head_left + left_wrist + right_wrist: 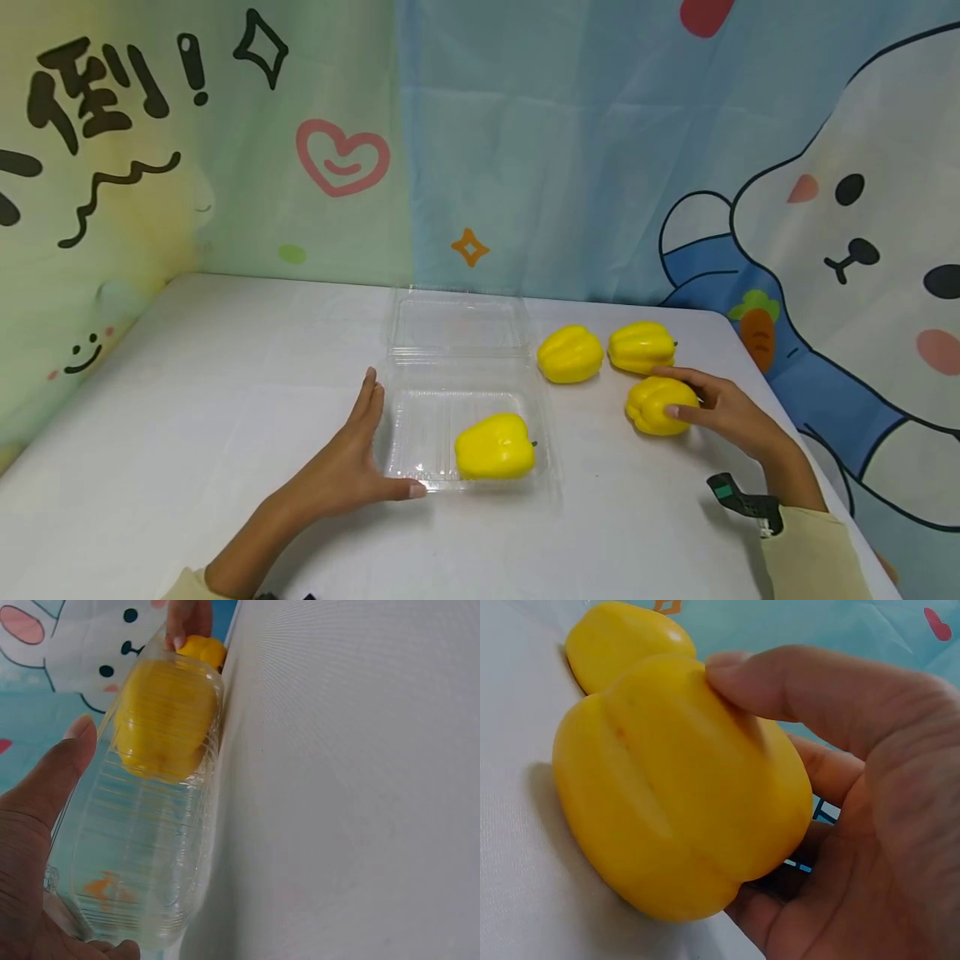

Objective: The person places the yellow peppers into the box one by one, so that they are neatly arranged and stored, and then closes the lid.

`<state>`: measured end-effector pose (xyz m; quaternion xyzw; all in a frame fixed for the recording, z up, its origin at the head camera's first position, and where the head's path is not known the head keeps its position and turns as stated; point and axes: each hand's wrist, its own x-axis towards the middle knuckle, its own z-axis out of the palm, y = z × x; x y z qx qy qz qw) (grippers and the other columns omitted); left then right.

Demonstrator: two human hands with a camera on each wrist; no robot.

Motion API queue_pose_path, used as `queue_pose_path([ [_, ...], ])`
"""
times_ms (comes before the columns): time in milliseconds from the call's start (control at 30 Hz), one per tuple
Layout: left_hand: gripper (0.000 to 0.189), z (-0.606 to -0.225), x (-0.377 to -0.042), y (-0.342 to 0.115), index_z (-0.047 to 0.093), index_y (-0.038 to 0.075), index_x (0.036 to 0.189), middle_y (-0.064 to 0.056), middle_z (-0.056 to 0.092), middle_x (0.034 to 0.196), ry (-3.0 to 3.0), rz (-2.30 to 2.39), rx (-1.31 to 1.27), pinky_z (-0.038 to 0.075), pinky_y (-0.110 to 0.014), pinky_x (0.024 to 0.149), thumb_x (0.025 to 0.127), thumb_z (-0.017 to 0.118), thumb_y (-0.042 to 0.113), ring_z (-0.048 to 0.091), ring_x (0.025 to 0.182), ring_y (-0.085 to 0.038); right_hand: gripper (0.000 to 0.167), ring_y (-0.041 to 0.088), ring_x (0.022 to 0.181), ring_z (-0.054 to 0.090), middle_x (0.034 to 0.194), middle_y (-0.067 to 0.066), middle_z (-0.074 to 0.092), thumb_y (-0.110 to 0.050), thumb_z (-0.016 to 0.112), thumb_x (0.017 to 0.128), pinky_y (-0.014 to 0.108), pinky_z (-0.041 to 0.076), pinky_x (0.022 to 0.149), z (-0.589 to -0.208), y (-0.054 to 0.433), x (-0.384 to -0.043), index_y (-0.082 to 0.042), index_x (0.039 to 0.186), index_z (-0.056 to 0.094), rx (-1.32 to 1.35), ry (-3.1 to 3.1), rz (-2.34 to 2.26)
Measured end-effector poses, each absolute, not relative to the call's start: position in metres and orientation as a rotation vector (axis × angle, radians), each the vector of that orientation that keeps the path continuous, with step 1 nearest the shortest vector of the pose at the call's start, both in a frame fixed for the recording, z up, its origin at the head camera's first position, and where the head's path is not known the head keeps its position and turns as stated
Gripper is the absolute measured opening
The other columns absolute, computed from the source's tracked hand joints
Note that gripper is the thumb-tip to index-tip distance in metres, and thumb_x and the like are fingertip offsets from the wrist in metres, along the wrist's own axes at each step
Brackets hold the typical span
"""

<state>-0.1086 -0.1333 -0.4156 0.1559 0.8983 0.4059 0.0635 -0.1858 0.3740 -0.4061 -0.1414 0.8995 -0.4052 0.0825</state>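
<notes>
Remotely, I have my left hand [351, 468] spread, fingers straight, at the clear container [416, 429], being the nearer hand to it. Right of that hand, the inside pepper [493, 447] lies in the container; well beyond, my right hand [720, 410] grips the outer pepper [654, 407], with the container off to its left.

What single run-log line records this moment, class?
left hand: spread at clear box | right hand: grips yellow pepper | lid: open | inside box: another pepper | table: two more peppers

one yellow pepper [495, 447] lies sideways in the open clear container [420, 425], while three more peppers [662, 407] sit to its right.
</notes>
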Motion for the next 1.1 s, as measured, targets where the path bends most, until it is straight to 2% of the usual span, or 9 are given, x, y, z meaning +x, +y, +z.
queue_pose_path([
  [67, 0.139, -0.416, -0.109, -0.133, 0.0, 0.0, 0.154, 0.002, -0.021, 0.159, 2.71, 1.234, 0.474, 0.023, -0.052, 0.111, 0.062, 0.085, 0.059, 0.001, 0.147, -0.028, 0.056, 0.037, 0.13, 0.035, 0.147, 0.019, 0.041, -0.021, 0.066, 0.093, 0.065, 0.03, 0.103, -0.406, 0.375, -0.186, -0.004, 0.143, 0.045, -0.405, 2.654, -1.236],
  [100, 0.139, -0.416, -0.109, -0.133, 0.0, -0.001, 0.154, 0.002, -0.021, 0.159, 2.709, 1.238, 0.475, 0.023, -0.052, 0.111, 0.062, 0.085, 0.059, 0.001, 0.147, -0.028, 0.057, 0.038, 0.129, 0.035, 0.147, 0.019, 0.04, -0.021, 0.066, 0.093, 0.065, 0.03, 0.102, -0.407, 0.376, -0.186, -0.004, 0.144, 0.045, -0.395, 2.646, -1.239],
  [467, 0.139, -0.416, -0.108, -0.132, 0.001, -0.001, 0.154, 0.002, -0.02, 0.16, 2.708, 1.251, 0.474, 0.022, -0.053, 0.111, 0.061, 0.085, 0.06, 0.002, 0.147, -0.029, 0.058, 0.038, 0.124, 0.042, 0.147, 0.023, 0.038, -0.026, 0.066, 0.094, 0.062, 0.036, 0.1, -0.405, 0.375, -0.186, -0.004, 0.143, 0.045, -0.351, 2.647, -1.186],
  [700, 0.142, -0.415, -0.108, -0.132, 0.002, -0.003, 0.154, 0.0, -0.019, 0.16, 2.72, 1.236, 0.482, 0.023, -0.051, 0.112, 0.059, 0.081, 0.069, 0.003, 0.146, -0.029, 0.062, 0.04, 0.127, 0.038, 0.149, 0.024, 0.035, -0.025, 0.066, 0.093, 0.066, 0.033, 0.099, -0.403, 0.38, -0.185, -0.007, 0.146, 0.04, -0.374, 2.593, -1.16],
  [967, 0.141, -0.414, -0.108, -0.133, 0.001, -0.002, 0.154, 0.001, -0.02, 0.16, 2.714, 1.244, 0.479, 0.022, -0.052, 0.111, 0.061, 0.082, 0.065, 0.002, 0.147, -0.029, 0.063, 0.043, 0.13, 0.034, 0.149, 0.023, 0.035, -0.025, 0.068, 0.091, 0.069, 0.028, 0.101, -0.402, 0.376, -0.183, -0.006, 0.145, 0.042, -0.357, 2.605, -1.187],
  [1100, 0.14, -0.415, -0.107, -0.132, 0.001, -0.002, 0.154, -0.001, -0.019, 0.16, 2.709, 1.249, 0.485, 0.022, -0.052, 0.111, 0.061, 0.084, 0.062, 0.002, 0.146, -0.029, 0.064, 0.043, 0.13, 0.035, 0.148, 0.023, 0.037, -0.029, 0.069, 0.092, 0.066, 0.032, 0.101, -0.406, 0.37, -0.18, -0.006, 0.145, 0.043, -0.326, 2.642, -1.187],
])
